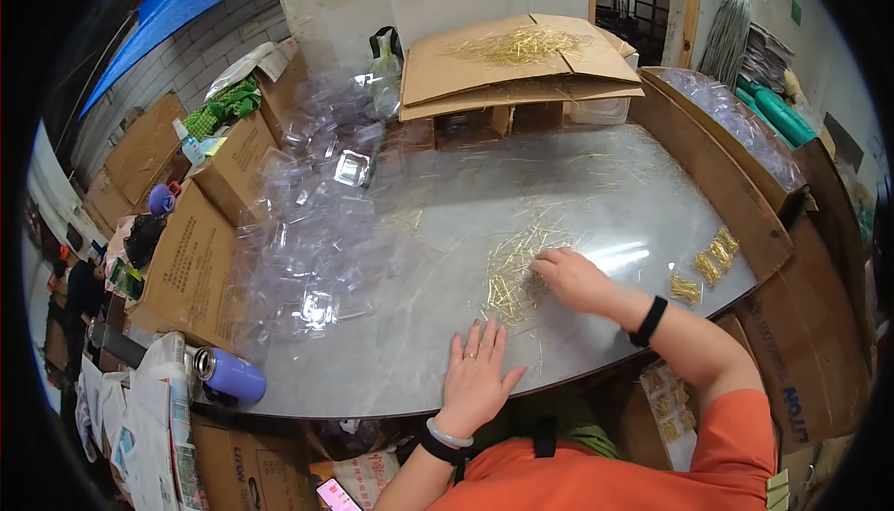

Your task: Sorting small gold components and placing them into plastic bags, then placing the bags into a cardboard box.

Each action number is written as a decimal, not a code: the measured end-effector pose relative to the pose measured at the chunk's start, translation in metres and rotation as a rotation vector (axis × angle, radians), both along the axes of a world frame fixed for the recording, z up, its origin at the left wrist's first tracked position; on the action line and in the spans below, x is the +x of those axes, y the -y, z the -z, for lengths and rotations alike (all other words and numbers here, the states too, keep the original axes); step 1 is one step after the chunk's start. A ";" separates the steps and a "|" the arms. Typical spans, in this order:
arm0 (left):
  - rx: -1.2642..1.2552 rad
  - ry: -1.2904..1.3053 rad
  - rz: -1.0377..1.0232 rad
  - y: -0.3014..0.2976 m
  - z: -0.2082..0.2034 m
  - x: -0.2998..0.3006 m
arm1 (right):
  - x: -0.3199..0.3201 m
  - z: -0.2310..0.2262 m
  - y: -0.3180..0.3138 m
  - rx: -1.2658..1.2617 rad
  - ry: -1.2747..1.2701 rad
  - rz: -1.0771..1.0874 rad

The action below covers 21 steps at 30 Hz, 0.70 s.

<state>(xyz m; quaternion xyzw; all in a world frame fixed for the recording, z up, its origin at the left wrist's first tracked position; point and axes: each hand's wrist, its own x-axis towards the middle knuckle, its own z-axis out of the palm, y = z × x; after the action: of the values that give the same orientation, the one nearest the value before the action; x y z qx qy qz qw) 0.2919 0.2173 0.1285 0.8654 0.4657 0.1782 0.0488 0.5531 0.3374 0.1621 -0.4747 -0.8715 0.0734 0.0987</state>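
A loose heap of thin gold-coloured pins [514,273] lies on the grey tabletop [438,222]. My right hand [570,278] is at the right side of this heap, its fingers curled together and pointing down into the pins. Whatever sits between those fingertips is hidden. Just below the heap, my left hand [477,371] rests flat on the table with fingers stretched out, holding nothing; its fingertips are near the lowest pins. To the right, several small clear boxes filled with gold pins [715,255] stand near the table edge.
Clear plastic boxes [321,222] are piled along the left. A cardboard sheet [517,59] bearing more pins spans the back. Cardboard walls [722,171] border the right side. A purple bottle [230,376] is at the front left, and a phone [337,495] lies below the table edge.
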 end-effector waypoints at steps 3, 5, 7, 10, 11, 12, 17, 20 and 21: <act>0.029 -0.045 -0.018 0.000 -0.002 0.001 | 0.009 0.012 -0.031 0.060 0.078 0.025; 0.036 -0.060 -0.014 0.001 -0.001 -0.001 | 0.004 0.013 -0.026 0.051 0.078 0.059; 0.026 -0.062 -0.013 0.003 0.001 -0.002 | -0.005 0.007 -0.027 0.089 0.222 0.264; 0.026 -0.031 -0.018 0.002 -0.007 0.000 | -0.001 0.001 -0.018 0.166 0.205 0.198; 0.027 -0.018 -0.022 0.002 -0.007 0.001 | 0.005 0.002 -0.012 0.192 0.162 0.114; 0.024 -0.003 -0.028 0.003 -0.007 0.003 | 0.014 0.003 -0.007 0.140 0.092 0.208; 0.026 -0.029 -0.157 0.009 -0.008 0.012 | 0.051 0.007 0.043 -0.195 -0.002 0.596; 0.022 0.032 -0.119 0.002 -0.002 0.017 | 0.046 0.037 0.082 -0.108 0.117 0.478; 0.022 0.060 -0.089 0.000 0.002 0.018 | 0.040 0.044 0.093 -0.087 0.050 0.357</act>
<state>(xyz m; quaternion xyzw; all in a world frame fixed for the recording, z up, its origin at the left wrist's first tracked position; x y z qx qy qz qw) 0.3102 0.2170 0.1268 0.8387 0.4998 0.2114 0.0453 0.5933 0.2446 0.1184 -0.6274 -0.7715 0.0807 0.0678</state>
